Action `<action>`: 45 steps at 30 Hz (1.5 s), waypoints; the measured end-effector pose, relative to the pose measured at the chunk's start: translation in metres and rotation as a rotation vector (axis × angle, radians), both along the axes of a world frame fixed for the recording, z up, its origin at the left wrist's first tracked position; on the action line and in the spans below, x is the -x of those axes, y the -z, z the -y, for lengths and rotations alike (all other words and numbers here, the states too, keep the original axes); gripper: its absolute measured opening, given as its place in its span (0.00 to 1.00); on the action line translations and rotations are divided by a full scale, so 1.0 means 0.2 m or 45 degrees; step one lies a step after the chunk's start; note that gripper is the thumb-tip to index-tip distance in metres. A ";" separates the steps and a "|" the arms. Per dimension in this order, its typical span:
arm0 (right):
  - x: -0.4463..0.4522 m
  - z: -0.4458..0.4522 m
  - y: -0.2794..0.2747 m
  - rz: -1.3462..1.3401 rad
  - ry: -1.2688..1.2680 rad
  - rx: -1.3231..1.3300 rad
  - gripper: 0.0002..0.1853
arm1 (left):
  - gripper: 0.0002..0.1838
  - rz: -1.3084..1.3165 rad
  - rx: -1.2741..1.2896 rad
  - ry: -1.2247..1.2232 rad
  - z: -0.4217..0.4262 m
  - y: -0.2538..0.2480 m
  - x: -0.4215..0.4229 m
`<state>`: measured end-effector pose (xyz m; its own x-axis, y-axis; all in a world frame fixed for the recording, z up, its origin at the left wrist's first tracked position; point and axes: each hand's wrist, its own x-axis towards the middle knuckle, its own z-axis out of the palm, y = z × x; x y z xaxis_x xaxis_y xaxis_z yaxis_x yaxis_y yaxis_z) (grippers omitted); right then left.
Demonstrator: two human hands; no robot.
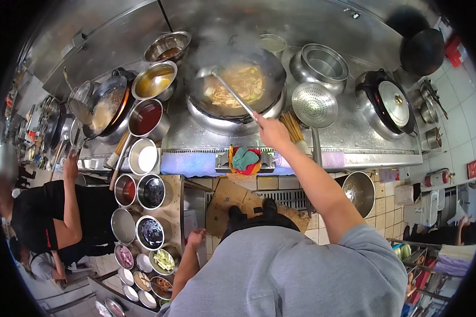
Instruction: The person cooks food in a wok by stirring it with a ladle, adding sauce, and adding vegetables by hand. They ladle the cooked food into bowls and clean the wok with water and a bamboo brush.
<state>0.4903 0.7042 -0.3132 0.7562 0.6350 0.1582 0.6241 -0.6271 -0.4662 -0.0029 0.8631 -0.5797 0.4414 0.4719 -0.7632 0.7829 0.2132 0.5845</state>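
Note:
My right hand (273,132) is closed round the handle of a long metal ladle (231,92). The bowl of the ladle is at the left inner side of a big black wok (274,80), above or against the food. Sliced food in a yellowish broth (236,84) steams in the wok; the steam blurs its far side. Down by my side, my left hand (197,237) hangs with its fingers curled and nothing seen in it. Nearest to it are steel pots of dark sauce (150,232) and a tub of cut green vegetables (162,260).
A perforated skimmer (314,105) lies right of the wok, beside a bamboo brush (292,126). Steel bowls of oil (155,80) and red liquid (145,117) line the left. Folded cloths (245,158) sit at the front edge. A co-worker (47,216) handles another wok (109,108) at left.

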 end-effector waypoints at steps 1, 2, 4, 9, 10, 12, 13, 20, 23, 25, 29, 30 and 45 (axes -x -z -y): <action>0.05 0.09 -0.02 0.049 -0.020 0.161 0.28 | 0.19 -0.020 0.018 -0.021 -0.01 0.00 -0.01; 0.09 0.18 -0.04 0.095 -0.043 0.322 0.29 | 0.19 -0.019 0.020 -0.015 -0.02 0.02 -0.02; 0.10 0.35 -0.14 0.023 -0.017 0.530 0.36 | 0.19 0.031 0.038 -0.018 -0.03 0.07 -0.01; 0.19 0.83 -0.53 0.051 -0.061 0.154 0.28 | 0.18 0.067 0.071 -0.069 -0.03 -0.03 -0.01; 0.24 0.90 -0.75 -0.047 -0.070 0.172 0.29 | 0.17 0.144 0.102 -0.118 -0.03 -0.02 0.01; 0.30 1.04 -0.95 -0.141 -0.073 0.242 0.30 | 0.16 0.088 0.076 -0.177 -0.02 -0.02 0.03; 0.29 1.03 -0.94 -0.144 -0.060 0.261 0.31 | 0.16 0.035 0.052 -0.213 -0.02 -0.02 0.03; -0.11 0.73 -0.18 -0.503 0.059 -0.325 0.25 | 0.15 0.009 0.026 0.015 -0.06 -0.13 -0.09; -0.10 0.41 -0.11 -0.115 0.257 -0.232 0.25 | 0.16 0.058 -0.022 -0.042 -0.06 -0.31 -0.17; -0.09 0.19 0.09 0.149 0.325 -0.141 0.27 | 0.16 0.015 -0.095 0.034 -0.01 -0.44 -0.22; 0.00 -0.03 -0.06 -1.228 0.309 -0.624 0.31 | 0.16 0.032 -0.125 0.077 -0.02 -0.06 -0.05; -0.01 0.01 -0.15 -1.351 0.329 -0.706 0.31 | 0.16 0.053 -0.046 0.016 -0.01 -0.05 -0.02; 0.27 0.12 -0.26 -1.673 0.352 -1.016 0.21 | 0.19 -0.007 0.038 0.046 0.05 -0.10 0.10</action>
<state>0.4354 0.6811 -0.2605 0.7041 0.5351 -0.4667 -0.5615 0.0173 -0.8273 -0.0237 0.8522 -0.5600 0.4533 0.4328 -0.7792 0.7938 0.2016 0.5738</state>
